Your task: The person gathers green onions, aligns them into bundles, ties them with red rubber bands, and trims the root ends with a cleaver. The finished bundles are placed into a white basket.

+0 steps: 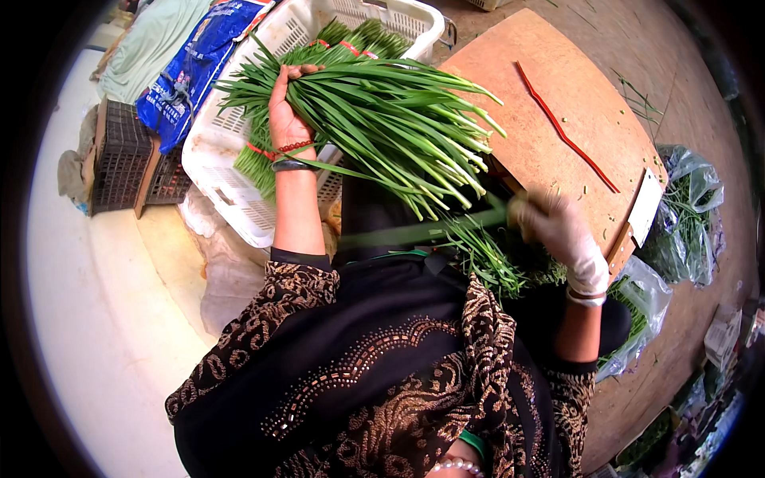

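My bare left hand [290, 113] grips a large bunch of garlic chives [382, 125] around its leafy part. The pale cut ends fan out to the right. A red bead bracelet and a dark bangle circle that wrist. My right hand [547, 224], in a whitish glove, is blurred by motion beside the near left edge of the board. From its fingers a blurred green chive leaf [418, 232] stretches left across my lap. Below the bunch, loose chive leaves [487, 257] lie in a heap between my hands.
A white plastic basket [218, 173] holds chive bundles [373, 39] bound with red ties. On the wooden board [502, 54] lie a red tie strip [553, 122], green scraps and a cleaver [645, 206] at its right edge. Plastic bags [687, 221] of greens, dark crates [122, 158] and a blue sack [191, 71] stand around.
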